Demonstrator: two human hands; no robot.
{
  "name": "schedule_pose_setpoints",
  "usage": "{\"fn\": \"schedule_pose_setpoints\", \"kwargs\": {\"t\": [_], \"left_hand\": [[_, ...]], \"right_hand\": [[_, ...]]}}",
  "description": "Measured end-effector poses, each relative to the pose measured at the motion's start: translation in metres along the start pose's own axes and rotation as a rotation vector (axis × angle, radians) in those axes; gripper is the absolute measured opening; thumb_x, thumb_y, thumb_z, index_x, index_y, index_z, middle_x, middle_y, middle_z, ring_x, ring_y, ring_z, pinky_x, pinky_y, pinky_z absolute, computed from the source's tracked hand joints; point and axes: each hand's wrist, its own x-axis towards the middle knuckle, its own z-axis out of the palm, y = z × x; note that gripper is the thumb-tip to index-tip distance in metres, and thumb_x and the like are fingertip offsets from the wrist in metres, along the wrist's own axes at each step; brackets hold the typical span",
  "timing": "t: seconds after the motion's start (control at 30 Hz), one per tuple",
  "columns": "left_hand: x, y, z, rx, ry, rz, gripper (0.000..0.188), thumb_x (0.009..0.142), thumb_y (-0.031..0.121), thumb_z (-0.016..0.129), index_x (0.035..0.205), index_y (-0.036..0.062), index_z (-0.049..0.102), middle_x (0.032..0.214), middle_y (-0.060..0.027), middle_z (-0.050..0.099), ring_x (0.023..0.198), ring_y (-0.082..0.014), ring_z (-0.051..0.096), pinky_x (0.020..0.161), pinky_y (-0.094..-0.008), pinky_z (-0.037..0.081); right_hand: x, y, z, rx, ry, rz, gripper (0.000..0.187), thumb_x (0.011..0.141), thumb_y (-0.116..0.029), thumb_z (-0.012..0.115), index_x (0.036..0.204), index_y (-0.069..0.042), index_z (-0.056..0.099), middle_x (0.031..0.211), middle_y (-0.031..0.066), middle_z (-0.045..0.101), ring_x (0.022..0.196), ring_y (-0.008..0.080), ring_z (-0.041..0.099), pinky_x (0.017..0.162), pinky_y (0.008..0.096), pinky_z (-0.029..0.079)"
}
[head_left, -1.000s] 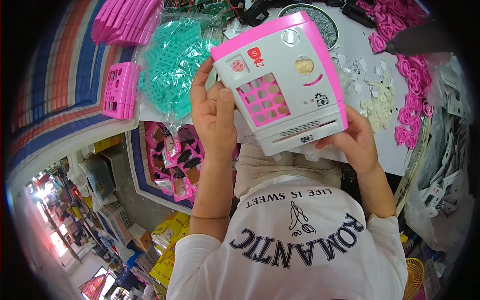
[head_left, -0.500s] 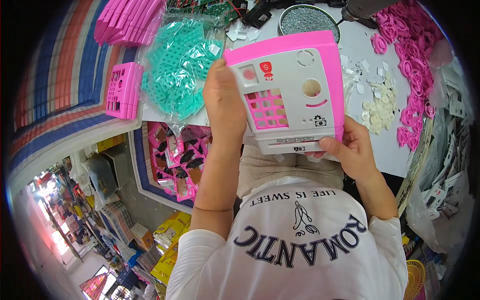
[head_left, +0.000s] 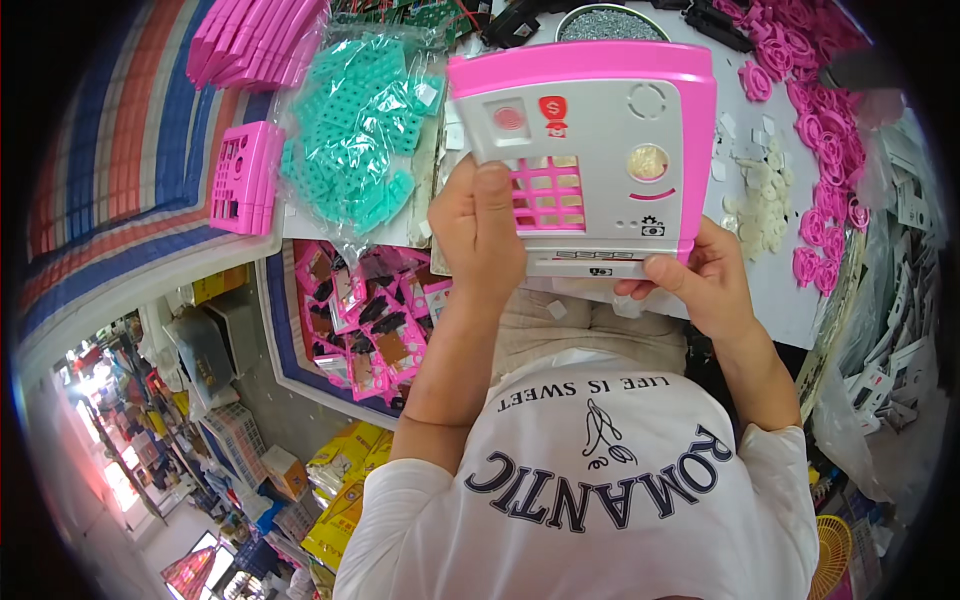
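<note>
In front of me is a plastic toy casing (head_left: pixel 600 110), its grey-white face framed by a pink shell. A pink grid window, a round hole and small printed icons show on that face. My left hand (head_left: pixel 478 225) grips its left edge, with the thumb over the front beside the grid. My right hand (head_left: pixel 710 285) pinches the lower right corner, thumb on the front and fingers behind. What lies behind the casing is hidden. Left of it, a clear bag of teal keypad pieces (head_left: pixel 355 130) rests on the table.
Stacked pink panels (head_left: pixel 255 40) and pink grid parts (head_left: pixel 245 180) lie left. A bowl of screws (head_left: pixel 612 24) stands behind the casing. White round pieces (head_left: pixel 765 205) and pink ring parts (head_left: pixel 825 150) are right. Below the table's left side, a bin holds pink assemblies (head_left: pixel 385 330).
The casing has turned more upright and shifted slightly right and up. My left hand has moved down its edge. A dark tool is gone from beside the screw bowl; a dark blur appears far right.
</note>
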Motion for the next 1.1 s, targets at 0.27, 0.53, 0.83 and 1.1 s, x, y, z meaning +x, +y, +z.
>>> {"fn": "schedule_pose_setpoints", "kwargs": {"t": [0.27, 0.53, 0.83, 1.1], "left_hand": [[0.02, 0.017, -0.017, -0.386, -0.184, -0.171, 0.033, 0.099, 0.016, 0.068, 0.125, -0.0039, 0.065, 0.111, -0.0057, 0.07, 0.103, -0.0125, 0.062, 0.093, -0.027, 0.047], [0.044, 0.044, -0.017, 0.572, -0.627, 0.604, 0.043, 0.069, 0.003, 0.075, 0.109, 0.0165, 0.077, 0.121, -0.0064, 0.07, 0.102, -0.0304, 0.059, 0.08, -0.0383, 0.05], [-0.015, -0.019, -0.033, 0.615, -0.828, 0.454, 0.048, 0.067, -0.002, 0.074, 0.112, 0.013, 0.073, 0.127, -0.0122, 0.065, 0.102, -0.0324, 0.064, 0.085, -0.0423, 0.054], [-0.012, -0.008, -0.038, 0.738, -0.902, 0.36, 0.051, 0.07, 0.01, 0.074, 0.12, 0.0103, 0.072, 0.136, -0.0114, 0.063, 0.116, -0.0362, 0.059, 0.096, -0.0452, 0.048]], "right_hand": [[0.012, -0.023, -0.041, -0.474, 0.011, -0.042, 0.037, 0.09, -0.013, 0.078, 0.124, -0.002, 0.069, 0.111, 0.0073, 0.072, 0.087, 0.0108, 0.068, 0.068, 0.0239, 0.052], [0.065, -0.054, -0.071, -1.314, 0.27, -0.856, 0.039, 0.081, -0.007, 0.076, 0.12, -0.008, 0.073, 0.116, 0.0059, 0.072, 0.102, 0.0229, 0.065, 0.08, 0.0319, 0.055], [0.052, -0.009, -0.097, -1.311, -0.227, -0.555, 0.064, 0.083, -0.029, 0.072, 0.139, 0.0, 0.058, 0.156, 0.0182, 0.045, 0.147, 0.043, 0.035, 0.119, 0.0489, 0.036], [0.053, 0.005, -0.077, -1.645, -0.126, -0.544, 0.082, 0.078, -0.039, 0.08, 0.145, -0.001, 0.051, 0.162, 0.0161, 0.034, 0.146, 0.0438, 0.035, 0.116, 0.0516, 0.038]]}}
